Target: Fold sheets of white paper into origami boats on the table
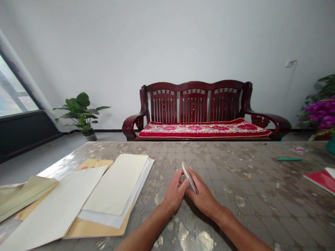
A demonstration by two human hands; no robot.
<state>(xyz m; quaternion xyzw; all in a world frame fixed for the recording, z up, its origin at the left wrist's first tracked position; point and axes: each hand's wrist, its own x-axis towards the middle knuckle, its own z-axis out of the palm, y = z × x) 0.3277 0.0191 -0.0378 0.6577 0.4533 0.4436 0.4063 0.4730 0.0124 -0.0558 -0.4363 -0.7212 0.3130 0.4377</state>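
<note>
Between my two hands, over the middle of the table, stands a thin whitish flat piece (188,176), seen almost edge-on; it looks like folded paper, though its faces are mostly hidden. My left hand (174,191) is closed on its left side, the thumb pressing near the lower part. From the right, my right hand (205,198) grips the same piece, with its fingers behind it. Nearest on the left lies a stack of cream and white paper sheets (119,184), apart from both hands.
Brown envelopes (96,228) lie under the sheets, and a folded tan paper (26,195) is at the far left. A green pen (289,159) and a red booklet (323,180) are on the right of the patterned tablecloth (251,223). Beyond stands a wooden bench (193,104).
</note>
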